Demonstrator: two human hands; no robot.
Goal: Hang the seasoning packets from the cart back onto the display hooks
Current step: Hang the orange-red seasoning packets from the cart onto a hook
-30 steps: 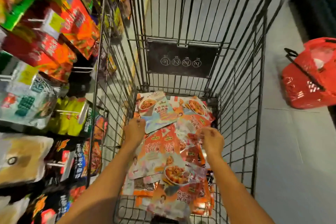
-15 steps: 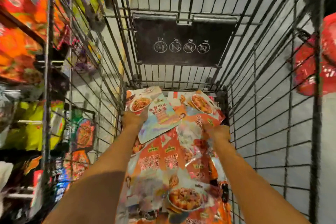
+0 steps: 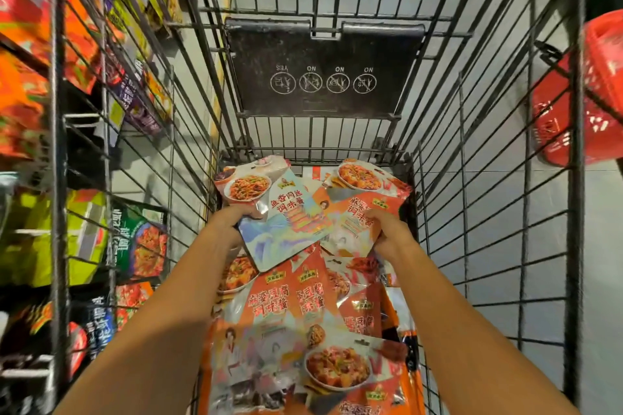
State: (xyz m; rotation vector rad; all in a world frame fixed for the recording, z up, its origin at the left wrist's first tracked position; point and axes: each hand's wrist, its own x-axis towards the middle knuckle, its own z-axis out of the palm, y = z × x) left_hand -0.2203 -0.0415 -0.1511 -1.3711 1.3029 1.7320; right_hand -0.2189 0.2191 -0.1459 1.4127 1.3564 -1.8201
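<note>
Both my arms reach down into the black wire cart (image 3: 488, 212), whose floor is covered by several seasoning packets (image 3: 290, 307), mostly orange. My left hand (image 3: 227, 224) grips the left edge of a pale blue packet with a noodle dish picture (image 3: 283, 212), lifted at the cart's far end. My right hand (image 3: 387, 234) grips the right edge of an orange packet (image 3: 364, 202) beside it. The display hooks (image 3: 84, 118) with hanging packets stand to the left, outside the cart wall.
A black plastic child-seat flap (image 3: 323, 64) with warning icons hangs on the cart's far wall. A red shopping basket (image 3: 580, 104) sits on the grey floor at the right, outside the cart. Green, yellow and red packets (image 3: 141, 239) hang on the left display.
My head has leaned deeper into the cart, so everything looks closer. Both hands moved toward the far end and took hold of a packet each, the left one lifting the blue packet.
</note>
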